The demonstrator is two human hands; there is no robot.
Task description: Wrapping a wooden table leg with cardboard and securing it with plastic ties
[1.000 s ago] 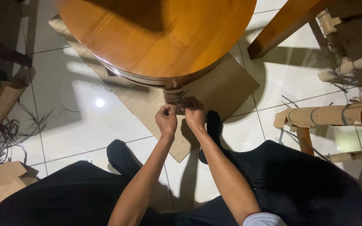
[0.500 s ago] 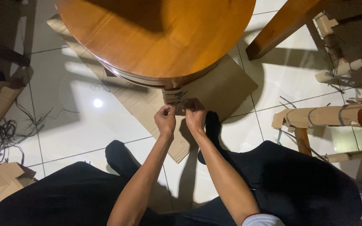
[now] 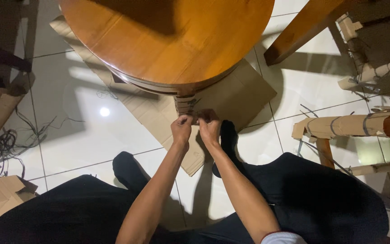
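White floor tiles (image 3: 91, 135) carry a flattened cardboard sheet (image 3: 242, 95), and on it stands a round wooden table (image 3: 168, 36). To the right lie furniture legs wrapped in cardboard (image 3: 339, 125); dark cords (image 3: 3, 144) trail at the left. The table's leg (image 3: 185, 105), wrapped in cardboard and bound with dark string, sits just under the tabletop's near edge. The left hand (image 3: 181, 129) and right hand (image 3: 209, 126) are side by side at that leg, fingers pinched shut on the string (image 3: 195, 116).
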